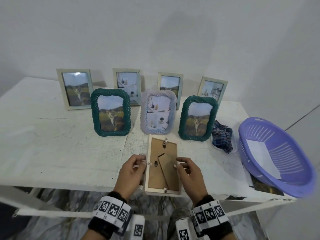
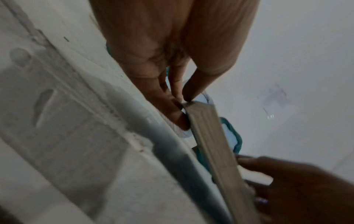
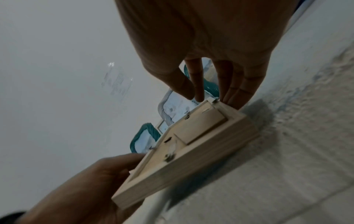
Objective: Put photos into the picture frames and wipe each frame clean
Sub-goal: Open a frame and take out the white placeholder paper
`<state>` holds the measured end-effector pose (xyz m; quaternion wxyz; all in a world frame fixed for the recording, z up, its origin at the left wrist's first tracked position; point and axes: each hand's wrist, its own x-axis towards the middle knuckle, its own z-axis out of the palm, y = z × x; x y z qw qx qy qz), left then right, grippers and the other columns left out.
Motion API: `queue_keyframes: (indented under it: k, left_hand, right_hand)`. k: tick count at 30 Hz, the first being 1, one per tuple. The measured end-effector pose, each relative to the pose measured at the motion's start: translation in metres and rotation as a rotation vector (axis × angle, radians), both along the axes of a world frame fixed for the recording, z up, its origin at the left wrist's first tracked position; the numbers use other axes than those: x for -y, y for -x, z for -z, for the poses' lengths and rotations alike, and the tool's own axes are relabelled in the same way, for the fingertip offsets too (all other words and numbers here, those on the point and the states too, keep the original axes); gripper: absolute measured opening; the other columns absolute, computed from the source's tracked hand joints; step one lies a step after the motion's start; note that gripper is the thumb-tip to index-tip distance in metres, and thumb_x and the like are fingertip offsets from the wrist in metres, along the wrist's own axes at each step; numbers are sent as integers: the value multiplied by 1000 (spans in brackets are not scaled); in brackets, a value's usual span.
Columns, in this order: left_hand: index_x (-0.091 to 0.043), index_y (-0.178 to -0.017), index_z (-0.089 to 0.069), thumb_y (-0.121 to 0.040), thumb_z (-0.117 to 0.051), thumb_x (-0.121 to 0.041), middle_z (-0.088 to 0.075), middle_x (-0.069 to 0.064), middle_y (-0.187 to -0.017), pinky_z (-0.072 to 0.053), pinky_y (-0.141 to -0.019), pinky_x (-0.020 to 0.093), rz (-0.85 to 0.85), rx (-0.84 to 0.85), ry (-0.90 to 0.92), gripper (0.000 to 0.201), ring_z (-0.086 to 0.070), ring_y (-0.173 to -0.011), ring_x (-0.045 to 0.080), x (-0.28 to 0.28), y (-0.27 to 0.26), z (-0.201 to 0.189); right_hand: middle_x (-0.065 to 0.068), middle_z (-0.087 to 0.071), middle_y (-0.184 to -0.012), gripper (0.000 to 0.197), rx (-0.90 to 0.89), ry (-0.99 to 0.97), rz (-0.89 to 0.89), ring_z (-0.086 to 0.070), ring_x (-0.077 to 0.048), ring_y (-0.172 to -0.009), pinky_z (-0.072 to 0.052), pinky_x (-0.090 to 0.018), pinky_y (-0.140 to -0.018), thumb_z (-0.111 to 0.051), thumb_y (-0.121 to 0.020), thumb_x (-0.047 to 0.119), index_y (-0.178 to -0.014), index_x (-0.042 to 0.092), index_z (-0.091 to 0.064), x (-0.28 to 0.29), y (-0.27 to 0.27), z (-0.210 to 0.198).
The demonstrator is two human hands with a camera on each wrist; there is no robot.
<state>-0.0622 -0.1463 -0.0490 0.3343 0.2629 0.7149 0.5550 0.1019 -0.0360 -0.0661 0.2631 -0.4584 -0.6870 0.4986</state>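
Note:
A light wooden picture frame lies face down at the front edge of the white table, brown backboard and folded stand facing up. My left hand pinches its left side beside a small metal clip. My right hand pinches the right side, thumb and forefinger at the clip there. In the left wrist view my left hand grips the frame at its rim. In the right wrist view my right hand holds the frame at its far edge, with the other fingers behind its side.
Several frames with photos stand behind: two green, one lilac, and pale ones along the wall. A blue checked cloth lies at the right. A purple basket holding white paper overhangs the right front corner.

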Motion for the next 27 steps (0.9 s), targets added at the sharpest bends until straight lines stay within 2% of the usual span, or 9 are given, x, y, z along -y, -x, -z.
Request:
queue_keyframes:
  k: [2,4,7,10,13,16,20,24,27]
  left_hand:
    - [-19,-102,-68,-95,-56,-11,-70,-4,-98,-50,-71,13,23,-168,76,16,-65,-90,10,-2,7,15]
    - [-17,-108,-70,-94,-56,-11,-70,-6,-103,-47,-83,20,65,-346,155,21,-63,-93,11,-5,12,27]
    - [-13,-111,-71,-93,-55,-9,-69,8,-105,-47,-87,30,108,-526,213,24,-62,-95,21,-10,17,35]
    - [-12,-117,-68,-94,-56,-13,-68,10,-107,-47,-89,30,98,-534,198,26,-62,-93,20,-11,20,39]
    - [-14,-121,-65,-91,-62,-22,-66,1,-101,-49,-88,30,121,-500,178,31,-61,-89,14,-11,21,40]
    - [-19,-123,-62,-84,-71,-28,-61,-7,-91,-51,-82,27,152,-464,172,41,-60,-79,7,-11,23,42]
    - [-20,-122,-61,-82,-74,-28,-61,-7,-89,-52,-78,26,144,-456,161,43,-60,-74,4,-12,25,45]
    - [-20,-118,-63,-82,-74,-27,-60,-9,-85,-52,-73,23,118,-481,145,38,-60,-72,3,-14,25,48]
    - [-20,-114,-64,-84,-72,-30,-60,-11,-81,-50,-70,22,95,-535,146,33,-59,-71,2,-16,22,52]
  right_hand:
    - [9,-65,-105,17,87,-41,-18,-58,-1,-93,-44,-8,-68,-55,-96,23,-111,25,-62,-2,1,8]
    - [6,-64,-106,19,146,-104,-29,-58,-1,-91,-43,-7,-69,-55,-96,22,-113,24,-62,-2,2,17]
    - [1,-63,-105,22,194,-218,-51,-57,-1,-86,-42,-7,-72,-56,-94,16,-114,20,-64,-1,4,26]
    - [-1,-60,-107,27,236,-302,-72,-56,-8,-84,-46,-14,-77,-58,-92,13,-117,15,-65,-2,7,29]
    - [-1,-58,-107,28,265,-354,-88,-57,-10,-82,-49,-20,-78,-60,-90,15,-118,14,-65,-3,8,32]
    - [0,-55,-106,29,285,-375,-101,-56,-10,-83,-47,-17,-79,-63,-89,16,-118,14,-65,-5,8,34]
    - [3,-52,-101,24,289,-404,-112,-54,-8,-81,-40,-8,-73,-65,-88,19,-111,15,-68,-7,9,37]
    - [4,-53,-97,15,266,-445,-125,-54,-7,-73,-48,-17,-69,-67,-87,23,-100,16,-70,-9,9,38]
    - [4,-51,-90,9,281,-428,-115,-51,-5,-67,-42,-12,-63,-68,-86,25,-87,16,-67,-13,11,36]
